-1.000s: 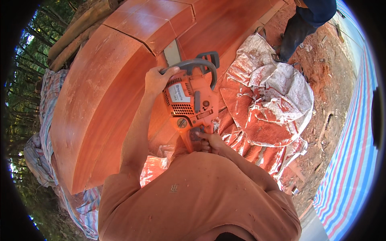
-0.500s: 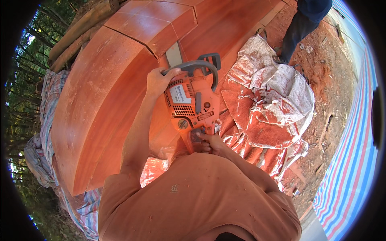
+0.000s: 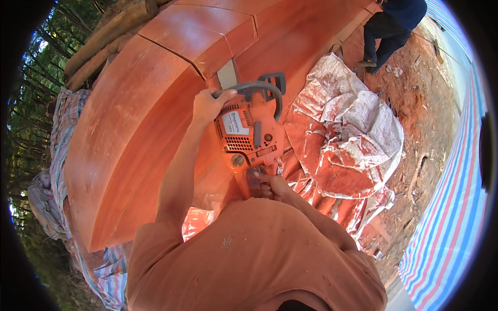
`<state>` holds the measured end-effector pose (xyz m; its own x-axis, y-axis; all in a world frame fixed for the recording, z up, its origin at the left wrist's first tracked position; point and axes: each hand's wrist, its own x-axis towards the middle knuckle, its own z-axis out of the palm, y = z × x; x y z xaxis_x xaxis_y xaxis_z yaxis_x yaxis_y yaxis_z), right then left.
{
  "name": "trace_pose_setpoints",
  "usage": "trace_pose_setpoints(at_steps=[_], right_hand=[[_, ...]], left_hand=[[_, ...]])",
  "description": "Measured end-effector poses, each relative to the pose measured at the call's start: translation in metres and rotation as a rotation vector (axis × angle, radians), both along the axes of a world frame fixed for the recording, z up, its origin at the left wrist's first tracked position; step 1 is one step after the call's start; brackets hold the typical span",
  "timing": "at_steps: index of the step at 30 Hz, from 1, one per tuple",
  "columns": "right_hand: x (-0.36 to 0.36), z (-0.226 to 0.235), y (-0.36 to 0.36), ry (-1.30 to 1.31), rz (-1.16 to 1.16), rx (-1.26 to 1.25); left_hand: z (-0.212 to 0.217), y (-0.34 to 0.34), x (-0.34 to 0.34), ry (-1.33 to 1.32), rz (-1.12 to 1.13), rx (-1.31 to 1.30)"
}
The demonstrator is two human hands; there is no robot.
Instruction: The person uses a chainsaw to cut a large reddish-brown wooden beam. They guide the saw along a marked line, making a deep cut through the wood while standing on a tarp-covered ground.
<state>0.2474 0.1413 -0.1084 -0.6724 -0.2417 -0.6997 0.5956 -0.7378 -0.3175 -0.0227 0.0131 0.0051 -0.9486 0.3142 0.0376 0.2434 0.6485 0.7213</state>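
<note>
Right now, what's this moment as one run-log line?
Tool: orange chainsaw | left hand: gripping front handle | right hand: gripping rear handle | right of chainsaw: red-dusted white sheeting

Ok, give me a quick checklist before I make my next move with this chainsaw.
1. Left hand on the front handle of the chainsaw: ok, gripping the dark bar.
2. Right hand on the rear handle: ok.
3. Hands protected: not ok, both are bare.
4. Trigger released: cannot tell, hidden by the grip.
5. Footing firm: cannot tell, your feet are out of sight.
6. Other person at a safe distance: cannot tell; they stand at the upper right, beyond the dusty white sheet.
</note>
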Motion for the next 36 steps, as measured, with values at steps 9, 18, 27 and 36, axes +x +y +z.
trace_pose_setpoints(at_steps=[9,18,27,36], right_hand=[[0.001,-0.001,0.004,0.023,0.022,-0.039],[0.006,0.003,0.003,-0.034,0.033,-0.063],[0.024,0.021,0.009,0.013,0.114,-0.094],[0.008,0.015,0.019,-0.058,0.132,-0.105]], left_hand=[[-0.002,0.004,-0.003,-0.019,0.013,-0.043],[0.003,0.0,0.01,-0.003,0.003,-0.022],[0.005,-0.01,0.028,-0.023,0.025,-0.041],[0.009,0.003,0.015,-0.037,0.036,-0.03]])
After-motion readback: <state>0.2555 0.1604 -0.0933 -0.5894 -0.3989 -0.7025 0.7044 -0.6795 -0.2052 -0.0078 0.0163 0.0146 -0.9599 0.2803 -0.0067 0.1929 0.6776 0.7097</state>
